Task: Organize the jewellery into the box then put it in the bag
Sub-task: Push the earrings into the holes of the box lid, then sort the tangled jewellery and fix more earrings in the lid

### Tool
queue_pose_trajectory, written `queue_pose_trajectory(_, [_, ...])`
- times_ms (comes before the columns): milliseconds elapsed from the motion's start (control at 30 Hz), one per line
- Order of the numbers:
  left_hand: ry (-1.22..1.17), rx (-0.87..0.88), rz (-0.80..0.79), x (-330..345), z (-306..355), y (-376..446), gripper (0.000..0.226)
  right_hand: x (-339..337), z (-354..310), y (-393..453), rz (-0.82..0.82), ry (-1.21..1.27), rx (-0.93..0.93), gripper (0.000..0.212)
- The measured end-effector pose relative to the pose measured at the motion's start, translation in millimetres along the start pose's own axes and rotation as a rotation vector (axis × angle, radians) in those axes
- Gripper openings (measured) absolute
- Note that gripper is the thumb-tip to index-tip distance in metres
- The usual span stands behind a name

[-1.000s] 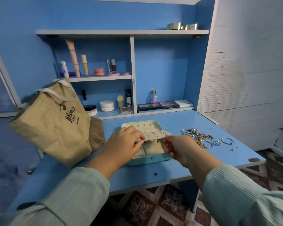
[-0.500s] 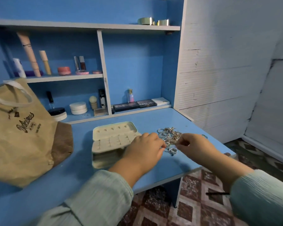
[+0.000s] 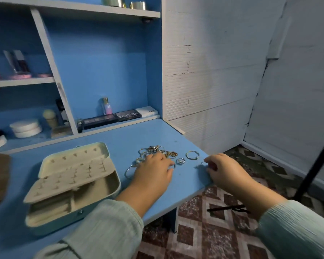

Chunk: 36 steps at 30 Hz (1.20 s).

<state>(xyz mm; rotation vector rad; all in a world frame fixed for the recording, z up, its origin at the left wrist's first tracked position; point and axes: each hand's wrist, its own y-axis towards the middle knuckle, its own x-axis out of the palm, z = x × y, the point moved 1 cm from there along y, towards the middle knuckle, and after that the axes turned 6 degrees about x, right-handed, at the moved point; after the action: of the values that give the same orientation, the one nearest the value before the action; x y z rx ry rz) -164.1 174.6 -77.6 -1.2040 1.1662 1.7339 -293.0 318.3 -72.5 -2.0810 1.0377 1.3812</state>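
"MATTE" in pale capitals on dark palette [image 3: 128, 115], lower shelf [image 3: 120, 122], well beyond fingers [image 3: 168, 162]. Small print beneath it, bottle label alongside: unreadable.

Blue desk [image 3: 120, 135] with shelves holding makeup palettes [image 3: 111, 117], a small bottle [image 3: 107, 106], and, seemingly, white cream jars [image 3: 25, 128].

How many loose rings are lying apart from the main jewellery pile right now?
2 that I can make out: a small ring just right of the left hand, and a larger ring beyond it. The hand may hide others in the pile.
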Motion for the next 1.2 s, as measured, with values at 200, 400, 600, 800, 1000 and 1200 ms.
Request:
queue_pose_trajectory(200, [-0.03,-0.011,-0.012,13,6,18,0.036,0,7,12,0.013,0.036,-0.021,0.033])
queue_pose_trajectory(400, [0.002,0.002,-0.019,9,10,40,0.04,2,12,24,-0.015,0.161,0.034,0.029])
queue_pose_trajectory(600, [0.025,-0.029,-0.055,16,4,47,0.024,7,11,28,-0.002,0.221,0.05,0.013])
queue_pose_trajectory(800, [0.019,-0.068,-0.045,18,1,43,0.024,7,8,28,0.003,0.17,0.018,0.011])
queue_pose_trajectory(1000, [-0.006,-0.073,-0.046,20,1,39,0.025,7,5,27,-0.018,0.103,0.009,0.015])
queue_pose_trajectory(1200, [-0.045,-0.083,-0.044,20,1,37,0.025,3,2,25,-0.07,0.078,0.017,0.021])
